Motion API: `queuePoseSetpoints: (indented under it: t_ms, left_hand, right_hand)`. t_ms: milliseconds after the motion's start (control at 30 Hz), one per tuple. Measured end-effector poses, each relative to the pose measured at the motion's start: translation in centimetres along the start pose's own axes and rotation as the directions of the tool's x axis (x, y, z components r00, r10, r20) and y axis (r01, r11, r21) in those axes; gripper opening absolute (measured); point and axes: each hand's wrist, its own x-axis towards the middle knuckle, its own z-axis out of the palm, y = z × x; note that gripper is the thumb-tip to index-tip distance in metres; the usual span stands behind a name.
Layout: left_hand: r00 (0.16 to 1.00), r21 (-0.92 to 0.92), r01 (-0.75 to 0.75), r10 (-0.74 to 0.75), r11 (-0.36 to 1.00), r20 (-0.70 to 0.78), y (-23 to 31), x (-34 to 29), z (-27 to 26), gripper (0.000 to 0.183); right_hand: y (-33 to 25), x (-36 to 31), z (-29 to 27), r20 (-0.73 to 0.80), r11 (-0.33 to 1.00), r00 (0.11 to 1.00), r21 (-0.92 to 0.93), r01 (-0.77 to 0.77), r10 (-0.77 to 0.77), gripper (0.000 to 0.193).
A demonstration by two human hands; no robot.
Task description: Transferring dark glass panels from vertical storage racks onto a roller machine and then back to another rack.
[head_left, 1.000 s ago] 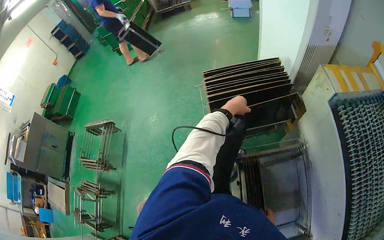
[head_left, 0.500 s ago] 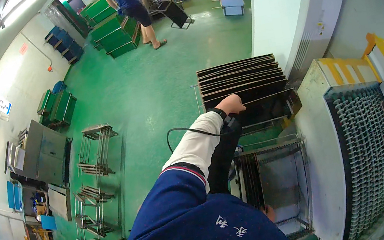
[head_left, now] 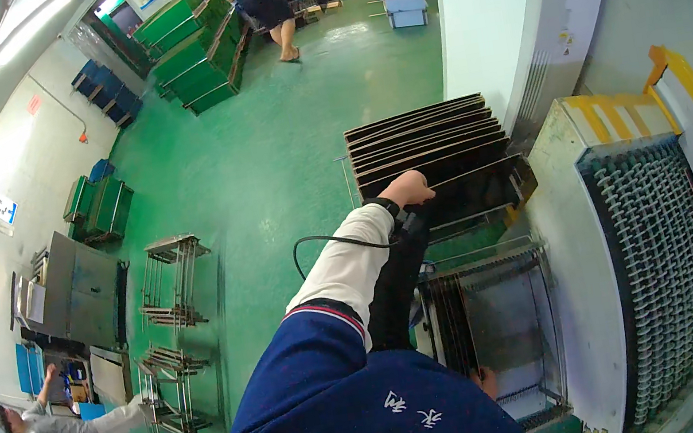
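My left hand [head_left: 408, 189], on a white-sleeved arm with a dark wristband and black cable, is closed at the top edge of the nearest dark thin panel [head_left: 473, 196] in a rack. Behind it, several similar panels [head_left: 424, 135] stand on edge in a row. Lower down, my right hand [head_left: 486, 382] shows only in part beside my blue shirt. Its fingers are closed at the edge of a dark panel [head_left: 454, 317] standing in a metal-framed rack [head_left: 551, 325]. The rest of that hand is hidden.
A machine with rows of metal rollers [head_left: 665, 276] stands close on the right. Empty metal racks [head_left: 170, 283] stand on the green floor to the left, near a grey cabinet [head_left: 88, 286]. Green bins [head_left: 198, 64] and a co-worker [head_left: 261, 1] are farther off; another person [head_left: 65, 429] is at left.
Both my hands stay at the panels while the view shifts slightly. A person in grey has come into view at lower left. The far co-worker has moved and no longer visibly holds the tilted rack.
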Motion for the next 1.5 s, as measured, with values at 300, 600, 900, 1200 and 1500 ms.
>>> queuePoseSetpoints:
  t_ms: [300, 600, 900, 1200, 1500]
  left_hand:
    - [0.999, 0.045, -0.029, 0.030, 0.999, -0.026, -0.8, 0.8, 0.6, 0.031]
    - [0.999, -0.023, 0.038, -0.037, 0.999, 0.007, 0.5, -0.2, 0.0, 0.030]
    - [0.999, -0.035, 0.036, -0.035, 0.999, 0.018, 0.8, -0.6, -0.4, 0.031]
    - [1.000, 0.045, -0.004, 0.005, 0.999, -0.018, 0.5, -0.7, -0.3, 0.031]
    - [0.999, 0.009, -0.016, 0.016, 1.000, -0.037, 0.5, -0.6, -0.2, 0.033]
  right_hand:
    - [-1.1, -0.2, -0.2, -0.031, 0.998, 0.999, -0.059, -0.036, 0.035, 0.026]
    - [-0.1, 0.6, -0.4, 0.026, 0.997, 0.999, -0.071, 0.023, -0.021, 0.033]
    - [1.0, 0.5, 0.2, 0.031, 0.999, 1.000, -0.038, -0.006, 0.007, 0.040]
    - [-3.4, -0.4, -1.4, 0.085, 0.989, 0.990, 0.087, -0.121, 0.114, 0.029]
    - [1.3, 0.5, 0.4, -0.020, 0.992, 0.992, -0.030, 0.124, -0.124, 0.027]
